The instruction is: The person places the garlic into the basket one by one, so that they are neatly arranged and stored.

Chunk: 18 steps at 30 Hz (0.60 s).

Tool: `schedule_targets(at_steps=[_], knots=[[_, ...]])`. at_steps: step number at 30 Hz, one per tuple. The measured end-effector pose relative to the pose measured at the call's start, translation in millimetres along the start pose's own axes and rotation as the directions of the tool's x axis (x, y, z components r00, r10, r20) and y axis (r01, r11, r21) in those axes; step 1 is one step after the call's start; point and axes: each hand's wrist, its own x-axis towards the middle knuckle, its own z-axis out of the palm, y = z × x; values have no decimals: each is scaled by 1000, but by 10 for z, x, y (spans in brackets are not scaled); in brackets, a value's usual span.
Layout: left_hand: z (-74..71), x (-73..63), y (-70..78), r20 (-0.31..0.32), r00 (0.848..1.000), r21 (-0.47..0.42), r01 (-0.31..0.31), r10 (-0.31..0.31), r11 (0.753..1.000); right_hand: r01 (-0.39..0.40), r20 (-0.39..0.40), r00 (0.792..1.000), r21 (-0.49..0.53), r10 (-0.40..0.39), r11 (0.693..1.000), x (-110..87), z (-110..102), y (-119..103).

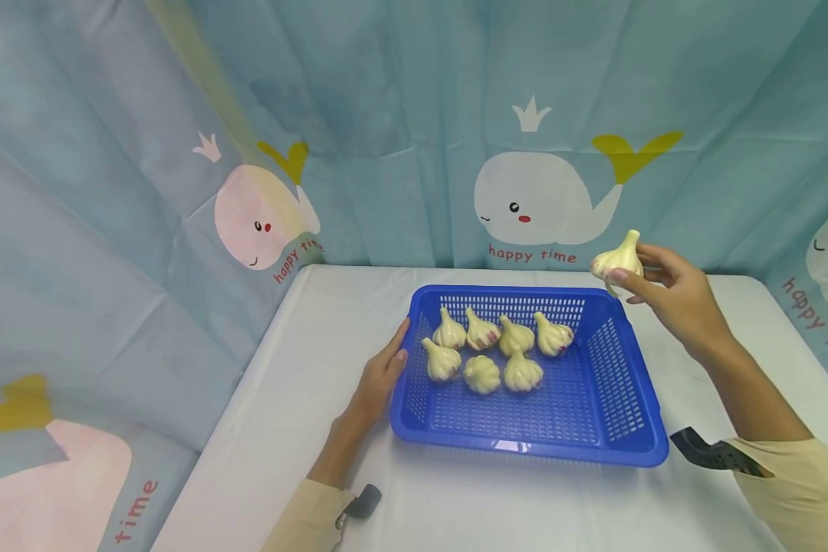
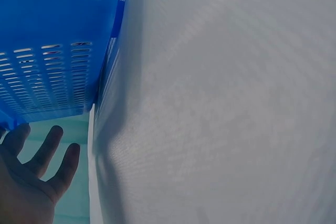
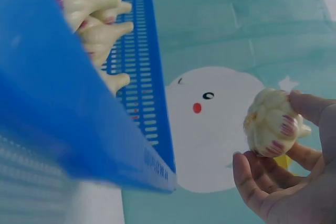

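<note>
A white garlic bulb (image 1: 619, 261) with purple streaks is pinched between the thumb and fingers of my right hand (image 1: 679, 295), raised above the back right corner of a blue plastic basket (image 1: 524, 452). The right wrist view shows the same garlic bulb (image 3: 272, 123) in the fingers, apart from the basket wall. Several more garlic bulbs (image 1: 483, 374) lie inside the basket, grouped at its left and back. My left hand (image 1: 376, 383) rests against the basket's left side. In the left wrist view its fingers (image 2: 65, 169) are spread and fairly straight, by the basket's rim.
The basket stands on a table with a white cover (image 1: 303, 383), whose surface extends to its left and front. Behind the table hangs a blue curtain (image 1: 400, 207) with printed whales and lettering. Dark straps (image 1: 717, 452) are worn at both wrists, over beige sleeves.
</note>
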Motion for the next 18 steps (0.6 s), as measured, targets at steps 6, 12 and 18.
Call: schedule_targets(at_steps=[6, 12, 18], knots=[[-9, 0, 17, -3, 1000, 1, 9, -9, 1000, 1, 11, 1000, 6, -1, 1000, 30, 32, -39], [-12, 2, 22, 5, 1000, 2, 15, -15, 1000, -3, 23, 1000, 23, 2, 1000, 38, 71, -57], [-7, 3, 17, 4, 1000, 2, 17, -17, 1000, -8, 43, 999, 27, 7, 1000, 49, 128, -85]])
